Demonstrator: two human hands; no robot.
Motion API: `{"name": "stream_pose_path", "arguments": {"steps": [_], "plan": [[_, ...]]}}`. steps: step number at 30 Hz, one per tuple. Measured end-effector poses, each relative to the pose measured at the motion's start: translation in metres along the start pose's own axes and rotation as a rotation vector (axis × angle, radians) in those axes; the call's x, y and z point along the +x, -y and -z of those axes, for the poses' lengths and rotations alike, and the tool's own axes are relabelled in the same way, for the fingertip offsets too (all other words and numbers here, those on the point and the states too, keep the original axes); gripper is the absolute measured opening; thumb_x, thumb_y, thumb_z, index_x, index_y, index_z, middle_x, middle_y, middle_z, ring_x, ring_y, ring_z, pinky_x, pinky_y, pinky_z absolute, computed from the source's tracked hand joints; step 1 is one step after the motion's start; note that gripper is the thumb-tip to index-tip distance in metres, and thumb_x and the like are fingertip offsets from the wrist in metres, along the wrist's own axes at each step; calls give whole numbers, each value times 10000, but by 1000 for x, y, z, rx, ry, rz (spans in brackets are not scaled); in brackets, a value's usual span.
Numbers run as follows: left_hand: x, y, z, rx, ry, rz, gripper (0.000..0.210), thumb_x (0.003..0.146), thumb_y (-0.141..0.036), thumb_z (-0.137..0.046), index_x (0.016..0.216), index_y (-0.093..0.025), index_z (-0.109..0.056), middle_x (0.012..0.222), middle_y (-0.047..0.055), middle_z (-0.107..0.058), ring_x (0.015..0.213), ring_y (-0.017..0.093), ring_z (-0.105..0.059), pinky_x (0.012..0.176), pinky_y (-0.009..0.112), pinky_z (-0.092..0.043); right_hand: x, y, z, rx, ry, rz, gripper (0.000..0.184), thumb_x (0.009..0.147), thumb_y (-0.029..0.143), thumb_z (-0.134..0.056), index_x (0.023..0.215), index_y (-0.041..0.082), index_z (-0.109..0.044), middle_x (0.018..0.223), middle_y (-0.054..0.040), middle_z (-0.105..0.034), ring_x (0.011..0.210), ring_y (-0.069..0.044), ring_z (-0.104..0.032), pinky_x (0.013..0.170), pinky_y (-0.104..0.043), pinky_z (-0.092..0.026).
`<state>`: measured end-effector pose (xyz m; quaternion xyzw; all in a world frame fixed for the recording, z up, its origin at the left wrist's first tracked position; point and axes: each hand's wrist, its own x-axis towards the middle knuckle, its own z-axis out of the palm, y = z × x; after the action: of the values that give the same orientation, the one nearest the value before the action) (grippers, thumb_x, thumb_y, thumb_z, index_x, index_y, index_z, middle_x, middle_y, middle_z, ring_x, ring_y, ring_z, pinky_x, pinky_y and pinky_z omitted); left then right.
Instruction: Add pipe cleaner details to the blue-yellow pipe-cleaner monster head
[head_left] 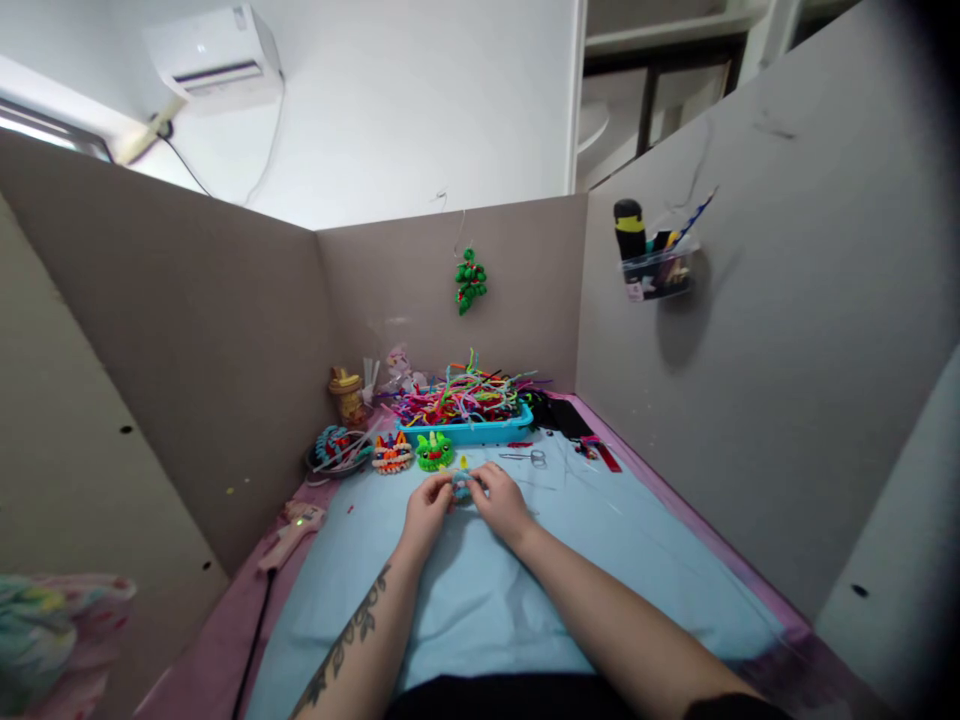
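Note:
A small blue fuzzy pipe-cleaner figure [462, 487] with yellow tips is held between my two hands, just above the blue cloth. My left hand [430, 502] pinches its left side, and the fingers of my right hand [496, 500] close on its right side. Fingers cover much of it, so its full shape is hidden. Just beyond my left hand sit a green pipe-cleaner animal head [435, 452] and an orange-and-white one [392, 454]. Scissors [529, 458] lie to the right, past my right hand.
A blue tray [469, 433] heaped with colourful pipe cleaners [465, 396] stands at the back. A dark bowl [337, 463] and a corded pink glue gun [294, 535] are on the left. Grey panels [450, 340] enclose the table; a caddy [656, 275] hangs on the right one.

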<state>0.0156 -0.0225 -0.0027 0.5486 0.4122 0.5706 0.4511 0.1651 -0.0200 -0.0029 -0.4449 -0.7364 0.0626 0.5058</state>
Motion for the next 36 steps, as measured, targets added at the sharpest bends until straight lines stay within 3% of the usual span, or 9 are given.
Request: {"name": "stream_pose_path", "arguments": {"steps": [7, 18, 36], "plan": [[-1, -2, 0, -39, -4, 54, 273, 633, -332, -665, 793, -112, -652, 558, -1, -586, 489, 104, -501, 498, 227, -418, 0, 2, 3, -78, -13, -28, 82, 788, 173, -518, 769, 202, -593, 804, -29, -584, 793, -169, -532, 712, -257, -408], [-6, -9, -2, 34, -25, 65, 348, 661, -476, -648, 658, -130, -608, 514, -26, -552, 414, 69, -451, 427, 189, -348, -2, 3, 1, -200, 32, 45, 108, 757, 115, -520, 721, 212, -555, 800, -28, -540, 800, -175, -500, 676, -251, -381], [-6, -12, -3, 74, -70, 41, 298, 674, -431, -639, 614, -143, -592, 485, -31, -544, 410, 71, -423, 436, 189, -324, -3, 5, 0, -182, 67, 45, 113, 745, 111, -517, 747, 215, -562, 835, -39, -541, 836, -190, -501, 713, -277, -403]]}}
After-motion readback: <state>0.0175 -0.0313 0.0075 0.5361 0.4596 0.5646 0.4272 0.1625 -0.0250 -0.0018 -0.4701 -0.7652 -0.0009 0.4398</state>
